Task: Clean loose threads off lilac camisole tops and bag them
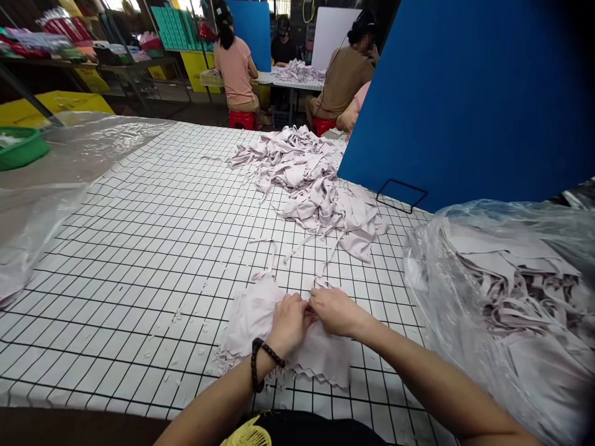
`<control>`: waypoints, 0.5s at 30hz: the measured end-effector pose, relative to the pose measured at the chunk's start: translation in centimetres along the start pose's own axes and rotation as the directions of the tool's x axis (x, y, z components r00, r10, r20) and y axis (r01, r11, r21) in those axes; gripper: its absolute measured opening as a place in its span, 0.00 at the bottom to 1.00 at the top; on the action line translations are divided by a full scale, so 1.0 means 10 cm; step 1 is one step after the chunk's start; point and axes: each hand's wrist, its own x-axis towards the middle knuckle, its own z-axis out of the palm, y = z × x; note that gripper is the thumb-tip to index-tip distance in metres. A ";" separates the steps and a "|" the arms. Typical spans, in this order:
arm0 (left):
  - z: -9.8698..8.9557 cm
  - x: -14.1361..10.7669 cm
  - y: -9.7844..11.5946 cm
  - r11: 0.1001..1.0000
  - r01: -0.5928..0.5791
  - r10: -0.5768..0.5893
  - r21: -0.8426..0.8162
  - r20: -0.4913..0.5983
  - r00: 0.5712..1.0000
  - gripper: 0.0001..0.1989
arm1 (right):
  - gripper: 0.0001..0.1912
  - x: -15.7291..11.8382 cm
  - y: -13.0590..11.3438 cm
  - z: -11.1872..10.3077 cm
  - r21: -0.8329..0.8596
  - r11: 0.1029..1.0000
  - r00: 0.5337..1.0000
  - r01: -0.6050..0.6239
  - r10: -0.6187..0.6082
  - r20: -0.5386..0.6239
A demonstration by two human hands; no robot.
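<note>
A pale lilac piece of fabric [251,316] with a zigzag lower edge and thin straps lies on the table in front of me. My left hand [292,319], below a dark beaded bracelet, has its fingers pinched on the fabric's middle. Right beside it, my right hand [335,310] is closed on the same fabric, its fingertips meeting those of the left. What exactly lies between the fingertips is hidden. Two straps stretch away from the fabric toward a heap of similar lilac pieces [302,167] farther back.
A black-gridded white tablecloth [139,260] carries small scraps. To the right sits a clear plastic bag [446,297] of stacked lilac fabric, below a large blue board [465,99] with a black wire stand [400,195]. A green basket [23,148] is at left. Several people sit behind.
</note>
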 end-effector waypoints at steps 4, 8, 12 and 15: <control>0.00 0.00 -0.01 1.000 -0.003 0.002 -0.021 -0.002 1.000 0.08 | 0.05 0.02 0.04 0.01 0.043 0.999 1.000 0.016 -0.017 0.014; 0.00 0.01 0.00 0.999 0.031 -0.030 -0.036 0.028 0.999 0.10 | 0.06 0.00 0.08 0.08 0.191 0.979 0.997 -0.071 0.077 -0.025; -0.02 0.01 0.02 0.999 0.024 -0.023 -0.041 0.039 0.999 0.12 | 0.08 -0.09 0.20 0.11 0.421 0.901 0.990 -0.100 0.133 -0.050; -0.02 -0.01 0.03 0.998 0.021 -0.020 -0.060 0.017 1.000 0.09 | 0.11 -0.16 0.38 0.08 0.494 0.864 0.986 -0.095 0.151 -0.075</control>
